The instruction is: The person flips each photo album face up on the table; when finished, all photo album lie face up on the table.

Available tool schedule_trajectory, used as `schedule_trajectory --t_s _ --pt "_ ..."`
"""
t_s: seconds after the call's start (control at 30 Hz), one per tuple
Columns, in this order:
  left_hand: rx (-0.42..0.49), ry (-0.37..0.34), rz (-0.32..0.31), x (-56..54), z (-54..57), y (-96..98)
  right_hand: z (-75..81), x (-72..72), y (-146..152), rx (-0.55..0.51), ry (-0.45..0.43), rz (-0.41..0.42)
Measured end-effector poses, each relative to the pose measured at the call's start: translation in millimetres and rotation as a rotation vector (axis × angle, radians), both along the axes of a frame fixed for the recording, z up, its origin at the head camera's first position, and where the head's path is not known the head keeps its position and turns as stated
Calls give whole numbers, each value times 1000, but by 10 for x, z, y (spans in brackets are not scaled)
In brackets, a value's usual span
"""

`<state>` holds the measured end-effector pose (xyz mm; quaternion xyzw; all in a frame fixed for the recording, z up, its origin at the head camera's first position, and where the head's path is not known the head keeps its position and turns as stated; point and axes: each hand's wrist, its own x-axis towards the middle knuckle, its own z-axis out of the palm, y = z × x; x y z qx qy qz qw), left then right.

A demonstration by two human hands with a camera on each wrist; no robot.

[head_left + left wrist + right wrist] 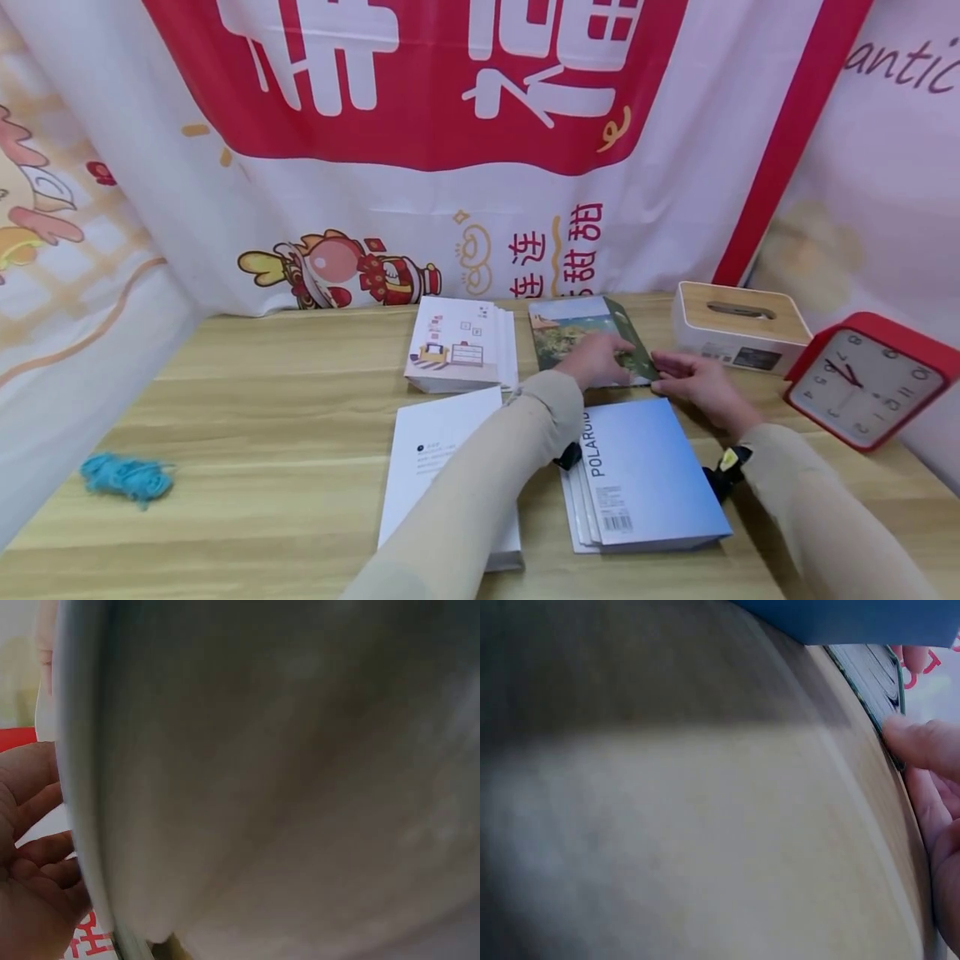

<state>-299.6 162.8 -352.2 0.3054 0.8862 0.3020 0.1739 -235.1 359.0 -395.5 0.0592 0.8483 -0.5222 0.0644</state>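
A book-like album [573, 323] with a garden picture and dark green border lies at the back of the table. My left hand [596, 358] is over its front part, fingers pointing right; in the left wrist view that hand [34, 847] has loosely bent fingers. At the album's front right corner my right hand [697, 383] touches the edge with its fingertips. In the right wrist view the right thumb [922, 742] meets the corner of the album [866, 671], whose page edges show, and the other fingers extend alongside. Sleeves fill much of both wrist views.
In front stands a stack of blue Polaroid albums [637, 475]. White albums [435, 450] and an illustrated stack [453, 346] lie to the left. A wood-topped tissue box [738, 321] and red clock [870, 383] stand right. Blue yarn [126, 477] lies far left.
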Motion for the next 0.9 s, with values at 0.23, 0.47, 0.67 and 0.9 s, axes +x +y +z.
schedule_trajectory --t_s 0.23,0.47,0.67,0.9 --pt "-59 74 39 5 3 -3 26 -56 -71 68 20 -16" --pt "-168 223 -88 3 -17 23 -5 -14 -113 108 23 -33" --pt "-187 301 -173 -20 -21 61 -10 5 -113 126 26 -57" --pt "-157 272 -108 -19 -8 26 82 27 -84 37 -12 -33"
